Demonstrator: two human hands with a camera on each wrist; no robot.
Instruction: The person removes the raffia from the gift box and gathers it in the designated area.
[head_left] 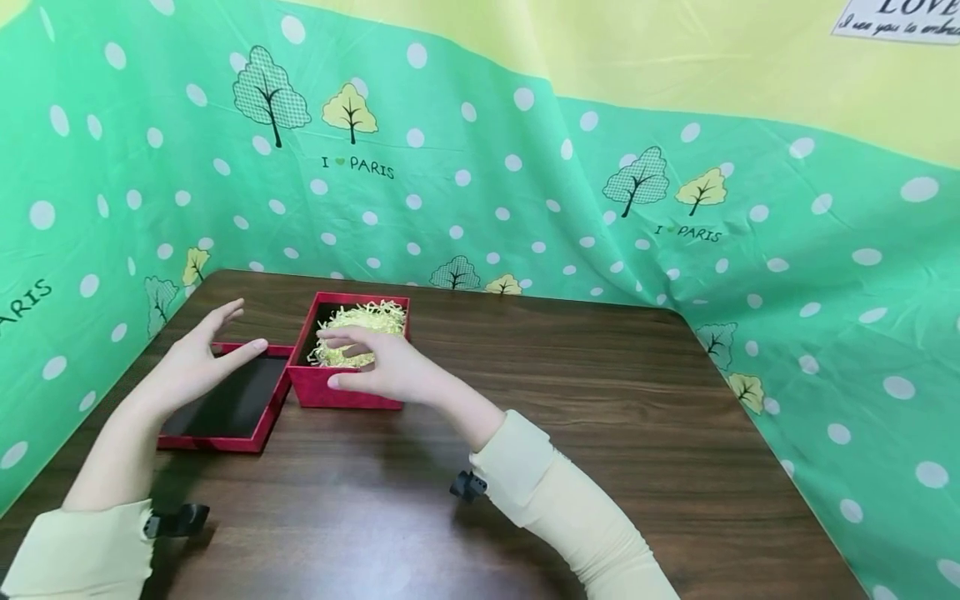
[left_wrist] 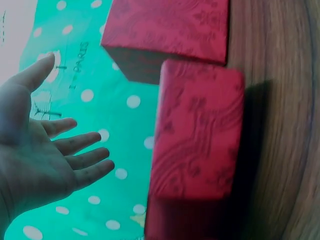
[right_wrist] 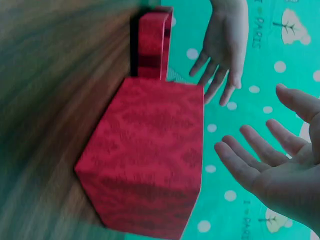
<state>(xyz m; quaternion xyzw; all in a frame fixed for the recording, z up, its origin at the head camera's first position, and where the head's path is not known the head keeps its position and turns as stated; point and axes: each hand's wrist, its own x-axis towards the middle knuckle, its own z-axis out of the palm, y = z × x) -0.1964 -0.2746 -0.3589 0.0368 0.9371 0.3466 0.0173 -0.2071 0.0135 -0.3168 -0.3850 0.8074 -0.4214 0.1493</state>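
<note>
A red patterned box (head_left: 345, 388) stands at the left of the table, with pale yellow shredded paper (head_left: 378, 317) inside it. Against its left side lies the red box lid (head_left: 274, 408), dark inner face up. My left hand (head_left: 183, 367) hovers over the lid, its fingers spread and holding nothing. Above the front of the box is my right hand (head_left: 390, 367), fingers relaxed and apart from the thumb. In the right wrist view, a gap shows between my right hand (right_wrist: 285, 165) and the box (right_wrist: 150, 130). The left wrist view shows my left hand (left_wrist: 55, 155) apart from the lid (left_wrist: 197, 135).
Dark wood table (head_left: 600, 417) extends to the right of the box. A green polka-dot cloth (head_left: 487, 183) with printed trees hangs behind the table and along its sides. Small black devices sit at both wrists, one at the right cuff (head_left: 468, 485).
</note>
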